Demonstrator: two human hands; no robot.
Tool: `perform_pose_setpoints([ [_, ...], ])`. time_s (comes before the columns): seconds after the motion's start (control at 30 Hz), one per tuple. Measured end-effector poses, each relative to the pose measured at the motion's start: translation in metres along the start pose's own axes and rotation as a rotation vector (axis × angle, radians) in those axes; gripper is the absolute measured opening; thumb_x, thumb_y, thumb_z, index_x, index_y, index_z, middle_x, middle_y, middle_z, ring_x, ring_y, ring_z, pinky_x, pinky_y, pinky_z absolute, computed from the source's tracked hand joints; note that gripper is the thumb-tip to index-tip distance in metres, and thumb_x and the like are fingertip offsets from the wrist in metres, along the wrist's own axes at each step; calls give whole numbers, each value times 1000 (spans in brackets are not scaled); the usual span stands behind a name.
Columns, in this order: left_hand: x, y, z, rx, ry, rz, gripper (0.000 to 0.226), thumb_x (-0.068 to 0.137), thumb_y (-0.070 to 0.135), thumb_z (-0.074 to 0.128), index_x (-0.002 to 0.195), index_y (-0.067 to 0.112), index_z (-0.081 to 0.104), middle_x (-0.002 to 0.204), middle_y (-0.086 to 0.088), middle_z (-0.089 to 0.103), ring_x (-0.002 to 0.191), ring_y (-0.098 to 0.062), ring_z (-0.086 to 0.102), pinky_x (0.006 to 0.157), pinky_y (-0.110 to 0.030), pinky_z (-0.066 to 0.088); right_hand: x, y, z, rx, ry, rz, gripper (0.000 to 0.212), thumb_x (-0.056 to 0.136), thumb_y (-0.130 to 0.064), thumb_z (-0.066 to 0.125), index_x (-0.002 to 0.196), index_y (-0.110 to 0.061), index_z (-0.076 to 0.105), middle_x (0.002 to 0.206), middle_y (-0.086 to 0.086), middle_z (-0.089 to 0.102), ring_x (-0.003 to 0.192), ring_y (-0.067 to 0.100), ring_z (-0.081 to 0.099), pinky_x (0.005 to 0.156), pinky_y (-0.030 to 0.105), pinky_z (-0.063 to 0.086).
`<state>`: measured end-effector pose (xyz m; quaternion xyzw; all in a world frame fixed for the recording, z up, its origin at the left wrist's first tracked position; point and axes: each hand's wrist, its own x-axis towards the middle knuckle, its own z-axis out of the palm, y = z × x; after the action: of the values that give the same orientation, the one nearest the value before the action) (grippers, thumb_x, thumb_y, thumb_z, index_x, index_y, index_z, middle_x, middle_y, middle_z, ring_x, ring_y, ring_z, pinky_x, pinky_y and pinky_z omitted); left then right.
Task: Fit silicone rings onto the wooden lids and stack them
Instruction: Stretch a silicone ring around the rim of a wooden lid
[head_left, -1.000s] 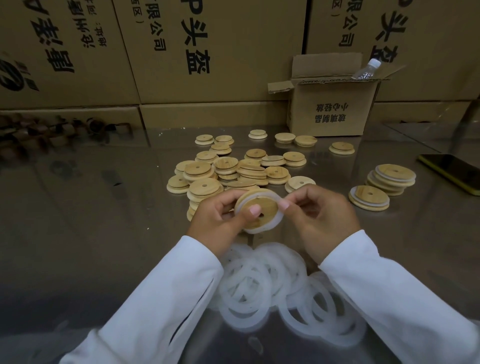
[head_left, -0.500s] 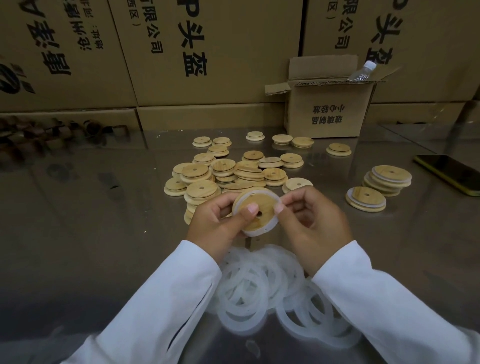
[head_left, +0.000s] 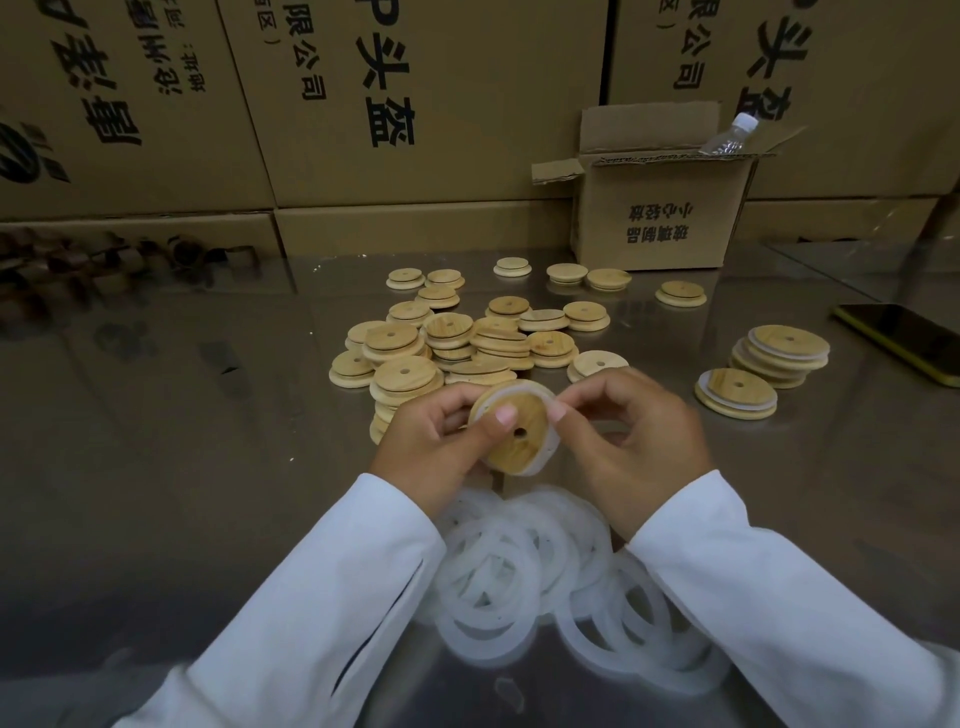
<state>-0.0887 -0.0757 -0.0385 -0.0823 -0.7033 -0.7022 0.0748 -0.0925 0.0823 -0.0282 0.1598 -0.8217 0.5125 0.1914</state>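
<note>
**Ring seating in progress on a hand-held lid**

The wooden lid (head_left: 517, 434) was held above the near centre of the counter (head_left: 182, 441), tilted with its stepped face toward the camera and its centre hole visible. A silicone ring (head_left: 551, 447) lay around the raised step, visible along the top, right and lower edges; whether it was seated under the left thumb could not be determined.

The left hand (head_left: 436, 441) had its grip clamped on the lid, thumb pressed on the face and fingers behind. The right hand (head_left: 639, 441) had its grip pinched together on the ring at the lid's upper right edge.

Directly below, near the sleeves, lay a loose heap of spare rings (head_left: 519, 571). Just beyond the hands sat the pile of unfitted lids (head_left: 452, 348). To the right, well apart from it, stood two stacks of finished lids (head_left: 779, 353), the nearer one low (head_left: 735, 392). A phone (head_left: 904, 338) lay at the far right edge, and an open carton (head_left: 665, 208) stood at the back.

Assessed risks: the ring, if released while only partly seated, would likely spring off the step. Uneven stretching from the pinch could twist it. The taller finished stack looked offset, so a careless placement could topple it.
</note>
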Motion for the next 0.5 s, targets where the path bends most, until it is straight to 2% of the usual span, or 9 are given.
perform_pose_setpoints([
  [0.1, 0, 2, 0, -23, -21, 22, 31, 64, 30, 65, 88, 10, 66, 80, -1, 71, 75, -12, 67, 62, -22, 53, 5, 0, -3, 4, 9, 6, 18, 81, -18, 66, 70, -31, 60, 81, -18, 57, 82, -11, 51, 64, -1, 39],
  [0.17, 1, 3, -1, -41, -23, 35, 28, 64, 29, 65, 86, 11, 65, 77, 2, 71, 72, -9, 67, 60, -19, 51, 7, 0, -5, 22, 3, 13, 22, 81, -16, 67, 67, -32, 59, 79, -17, 57, 79, -7, 54, 64, 3, 41],
  [0.33, 2, 3, -4, -141, -23, 43, 19, 69, 23, 70, 84, 12, 66, 79, -2, 71, 73, -13, 67, 62, -25, 54, 11, -2, -9, 51, -8, 4, 23, 80, -16, 67, 66, -32, 60, 82, -11, 60, 81, 4, 57, 71, 19, 44],
  [0.5, 1, -1, -3, -138, -19, 19, 18, 73, 23, 72, 85, 12, 65, 78, 0, 71, 73, -13, 67, 63, -25, 53, 6, 0, -7, 83, -19, 26, 19, 81, -15, 66, 70, -30, 61, 72, -15, 63, 75, 1, 58, 67, 13, 46],
])
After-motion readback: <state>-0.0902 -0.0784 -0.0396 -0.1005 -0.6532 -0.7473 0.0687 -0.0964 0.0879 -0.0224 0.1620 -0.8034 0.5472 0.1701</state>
